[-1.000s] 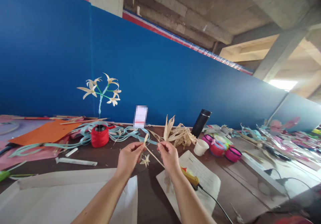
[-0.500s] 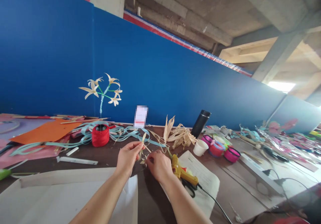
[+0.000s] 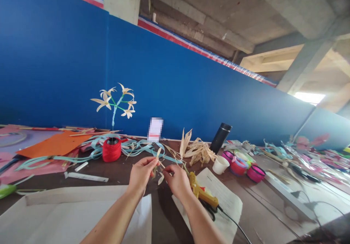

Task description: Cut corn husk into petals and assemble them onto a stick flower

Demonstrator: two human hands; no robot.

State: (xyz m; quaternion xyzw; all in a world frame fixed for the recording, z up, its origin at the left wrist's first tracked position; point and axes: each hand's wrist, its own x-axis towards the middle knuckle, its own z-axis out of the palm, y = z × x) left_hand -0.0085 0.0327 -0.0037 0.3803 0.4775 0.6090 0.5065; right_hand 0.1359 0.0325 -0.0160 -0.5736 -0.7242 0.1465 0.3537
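In the middle of the head view, my left hand (image 3: 142, 173) is closed in a pinch on a pale husk flower. One petal (image 3: 159, 152) stands up above the fingertips, and another petal (image 3: 160, 179) hangs below them. Close by on the right, my right hand (image 3: 177, 180) is also closed, its thumb and forefinger pinching what looks like a thin pale stick (image 3: 162, 165) that runs towards the flower. The flower's centre is partly hidden by the left fingers. Beside my right wrist lies a yellow glue gun (image 3: 203, 192) on a printed sheet (image 3: 228, 196).
Dried husks (image 3: 201, 151) lie behind the hands, near a white cup (image 3: 220, 165) and a black flask (image 3: 220, 137). At left, a husk-flower spray (image 3: 115, 105) rises behind a red spool (image 3: 111, 151). White paper (image 3: 82, 215) covers the front left. A power strip (image 3: 290, 196) is at right.
The view has shifted slightly, so the scene sits a little lower and to the right. My right fingers have drawn slightly away from the flower, and its lower petal shows more clearly.
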